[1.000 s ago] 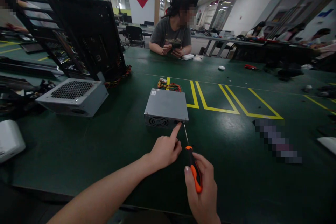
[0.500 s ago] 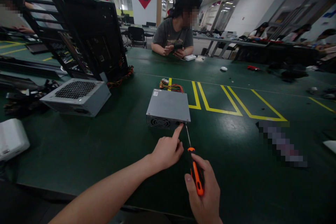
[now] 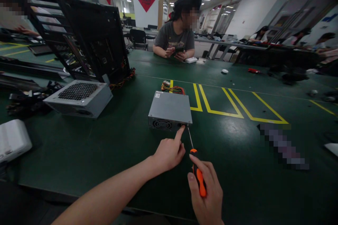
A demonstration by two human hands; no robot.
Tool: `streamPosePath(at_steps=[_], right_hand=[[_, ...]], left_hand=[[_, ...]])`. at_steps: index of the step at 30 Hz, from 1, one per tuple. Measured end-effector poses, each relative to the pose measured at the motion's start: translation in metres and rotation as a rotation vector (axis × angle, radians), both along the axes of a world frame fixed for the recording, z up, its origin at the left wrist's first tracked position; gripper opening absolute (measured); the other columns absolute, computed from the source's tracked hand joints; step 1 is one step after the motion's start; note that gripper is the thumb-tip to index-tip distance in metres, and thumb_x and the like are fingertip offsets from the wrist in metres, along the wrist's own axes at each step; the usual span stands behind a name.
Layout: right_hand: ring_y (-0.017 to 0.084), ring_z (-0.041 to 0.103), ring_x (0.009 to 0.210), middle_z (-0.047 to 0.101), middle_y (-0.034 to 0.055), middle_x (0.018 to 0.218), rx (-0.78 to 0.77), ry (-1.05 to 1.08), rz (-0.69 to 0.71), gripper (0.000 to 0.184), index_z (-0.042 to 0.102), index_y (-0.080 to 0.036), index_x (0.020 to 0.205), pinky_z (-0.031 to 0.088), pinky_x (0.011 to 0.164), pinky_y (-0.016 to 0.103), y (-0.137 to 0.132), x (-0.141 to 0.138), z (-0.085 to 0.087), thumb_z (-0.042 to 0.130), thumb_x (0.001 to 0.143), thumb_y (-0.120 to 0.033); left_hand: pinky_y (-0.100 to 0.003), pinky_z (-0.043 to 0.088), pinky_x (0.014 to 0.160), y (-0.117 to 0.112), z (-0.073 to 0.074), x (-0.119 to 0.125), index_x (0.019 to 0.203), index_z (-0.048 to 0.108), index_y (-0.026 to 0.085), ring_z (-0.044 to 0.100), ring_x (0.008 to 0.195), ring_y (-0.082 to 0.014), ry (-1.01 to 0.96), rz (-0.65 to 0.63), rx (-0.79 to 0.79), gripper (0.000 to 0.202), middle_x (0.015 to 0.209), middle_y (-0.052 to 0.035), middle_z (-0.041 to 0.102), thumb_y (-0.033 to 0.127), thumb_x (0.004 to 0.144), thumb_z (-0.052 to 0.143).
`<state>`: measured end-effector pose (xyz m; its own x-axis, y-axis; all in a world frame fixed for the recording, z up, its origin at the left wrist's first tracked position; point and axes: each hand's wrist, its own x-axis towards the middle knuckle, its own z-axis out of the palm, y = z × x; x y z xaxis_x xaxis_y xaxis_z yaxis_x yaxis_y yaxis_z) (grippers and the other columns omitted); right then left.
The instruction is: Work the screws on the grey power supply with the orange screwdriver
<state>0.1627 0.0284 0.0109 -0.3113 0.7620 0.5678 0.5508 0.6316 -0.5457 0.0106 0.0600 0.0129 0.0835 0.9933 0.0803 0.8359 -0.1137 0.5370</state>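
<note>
A small grey power supply box (image 3: 170, 107) lies on the green table (image 3: 105, 147), its fan grille facing me and coloured wires (image 3: 173, 88) trailing behind it. My right hand (image 3: 207, 193) is closed round an orange and black screwdriver (image 3: 198, 174). The screwdriver's thin shaft reaches to the box's front right corner. My left hand (image 3: 169, 153) is mostly curled, with the index finger stretched out and touching the box's front face beside the screwdriver tip.
A larger grey power supply (image 3: 79, 98) and an upright black computer case (image 3: 79, 35) stand at the left. A white device (image 3: 13, 140) sits at the near left edge. A person (image 3: 176, 35) sits across the table holding a phone. Yellow lines (image 3: 224, 103) mark the table.
Almost nothing differs. Both hands keep their poses at the box's front right corner; the view has shifted slightly.
</note>
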Motion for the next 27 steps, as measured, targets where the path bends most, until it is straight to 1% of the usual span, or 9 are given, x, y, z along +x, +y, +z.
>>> streamPosePath(at_steps=[3, 5, 9, 13, 16, 19, 21, 24, 27], right_hand=[[0.016, 0.059, 0.08, 0.059, 0.007, 0.094, -0.01, 0.011, -0.024, 0.032, 0.049, -0.019, 0.116, 0.05, 0.064, 0.028, 0.0, 0.0, -0.001, 0.045, 0.086, -0.029], [0.017, 0.06, 0.083, 0.06, 0.0079, 0.098, -0.002, 0.03, -0.063, 0.031, 0.048, -0.018, 0.115, 0.05, 0.065, 0.028, -0.001, 0.0, -0.002, 0.046, 0.085, -0.028], [0.014, 0.057, 0.072, 0.056, 0.0042, 0.083, 0.033, 0.027, -0.031, 0.025, 0.052, -0.019, 0.107, 0.049, 0.06, 0.027, -0.001, 0.0, -0.001, 0.051, 0.083, -0.023], [0.014, 0.056, 0.072, 0.053, 0.0041, 0.082, 0.052, 0.033, -0.012, 0.022, 0.057, -0.02, 0.104, 0.049, 0.059, 0.027, 0.0, -0.001, 0.002, 0.052, 0.082, -0.021], [0.016, 0.058, 0.075, 0.057, 0.006, 0.088, -0.002, 0.028, -0.015, 0.026, 0.055, -0.021, 0.109, 0.05, 0.06, 0.028, -0.001, 0.0, 0.0, 0.048, 0.084, -0.028], [0.018, 0.061, 0.081, 0.061, 0.0086, 0.097, -0.088, 0.043, -0.072, 0.035, 0.047, -0.019, 0.118, 0.051, 0.064, 0.03, -0.002, 0.003, -0.005, 0.044, 0.086, -0.032], [0.019, 0.062, 0.083, 0.062, 0.0091, 0.099, -0.103, 0.053, -0.102, 0.034, 0.046, -0.018, 0.117, 0.051, 0.065, 0.03, -0.003, 0.003, -0.008, 0.046, 0.085, -0.032], [0.016, 0.061, 0.075, 0.061, 0.0064, 0.089, -0.031, 0.011, -0.056, 0.028, 0.051, -0.019, 0.11, 0.05, 0.06, 0.027, -0.002, 0.003, -0.007, 0.05, 0.083, -0.028], [0.013, 0.055, 0.064, 0.055, 0.003, 0.077, 0.042, -0.01, 0.001, 0.026, 0.054, -0.019, 0.108, 0.047, 0.053, 0.025, 0.0, 0.0, -0.003, 0.051, 0.082, -0.022]], left_hand=[[-0.029, 0.044, 0.061, 0.0, 0.002, 0.0, 0.14, 0.002, 0.014, 0.062, 0.063, -0.0189, 0.011, -0.001, -0.014, 0.064, 0.07, -0.0008, 0.064, 0.023, 0.086, 0.035], [-0.029, 0.044, 0.06, 0.0, 0.003, 0.0, 0.141, 0.0, 0.014, 0.062, 0.063, -0.0184, 0.01, -0.006, -0.017, 0.065, 0.07, -0.0008, 0.064, 0.023, 0.087, 0.035], [-0.028, 0.044, 0.06, -0.001, 0.003, -0.001, 0.14, 0.003, 0.014, 0.062, 0.062, -0.0176, 0.002, -0.014, -0.01, 0.063, 0.069, -0.0005, 0.063, 0.022, 0.087, 0.035], [-0.028, 0.044, 0.059, -0.001, 0.002, -0.001, 0.14, 0.003, 0.014, 0.061, 0.06, -0.0174, -0.011, -0.018, -0.003, 0.062, 0.069, -0.0001, 0.063, 0.022, 0.087, 0.034], [-0.028, 0.044, 0.061, -0.001, 0.002, -0.001, 0.14, 0.003, 0.013, 0.062, 0.062, -0.0175, 0.008, -0.009, -0.019, 0.062, 0.071, -0.0011, 0.064, 0.023, 0.087, 0.034], [-0.029, 0.045, 0.063, 0.0, 0.003, 0.0, 0.14, 0.001, 0.013, 0.062, 0.064, -0.018, 0.031, -0.005, -0.041, 0.063, 0.072, -0.002, 0.064, 0.023, 0.088, 0.034], [-0.03, 0.045, 0.063, 0.0, 0.005, 0.0, 0.14, 0.001, 0.012, 0.062, 0.064, -0.0182, 0.04, -0.007, -0.051, 0.064, 0.072, -0.0023, 0.064, 0.024, 0.087, 0.034], [-0.028, 0.045, 0.062, 0.0, 0.006, 0.0, 0.14, 0.002, 0.012, 0.062, 0.063, -0.0175, 0.025, -0.019, -0.055, 0.063, 0.071, -0.0017, 0.064, 0.024, 0.087, 0.034], [-0.028, 0.044, 0.061, -0.001, 0.003, 0.0, 0.14, 0.001, 0.013, 0.061, 0.061, -0.0174, 0.022, -0.014, -0.047, 0.063, 0.071, -0.0012, 0.064, 0.024, 0.087, 0.034]])
